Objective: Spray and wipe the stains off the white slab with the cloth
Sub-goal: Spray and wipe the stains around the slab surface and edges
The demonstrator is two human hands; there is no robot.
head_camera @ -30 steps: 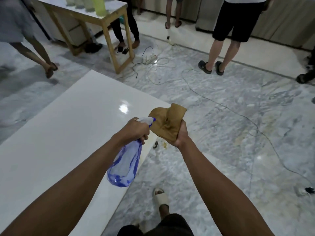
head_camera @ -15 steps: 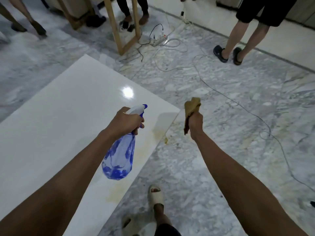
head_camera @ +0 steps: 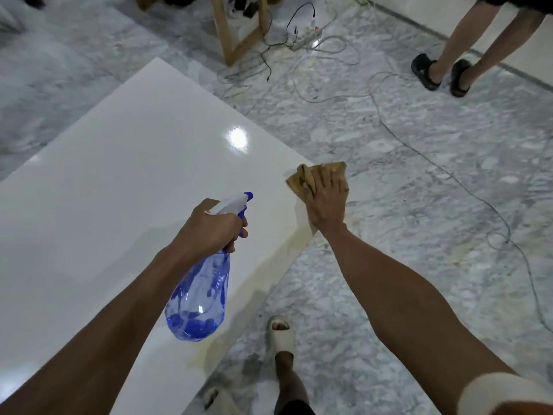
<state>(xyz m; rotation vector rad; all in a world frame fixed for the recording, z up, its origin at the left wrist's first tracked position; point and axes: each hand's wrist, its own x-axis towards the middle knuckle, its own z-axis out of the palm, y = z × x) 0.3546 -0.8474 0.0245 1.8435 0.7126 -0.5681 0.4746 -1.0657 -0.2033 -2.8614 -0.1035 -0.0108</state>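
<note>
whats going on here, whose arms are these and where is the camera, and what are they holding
There is no machine here. The two bare arms belong to a person who wears a wide-angle camera on the head, so the picture looks forward and down at their own hands.

The left hand grips a clear blue spray bottle by its neck, above the slab. The right hand lies flat on a tan cloth and presses it onto the corner of the white slab, a big glossy panel.

Yellowish stains run along the slab's near edge; those are what the cloth is for.

Below you see the wearer's own foot in a pale sandal. The legs of another person stand at the top right, and cables trail over the marble floor.
</note>
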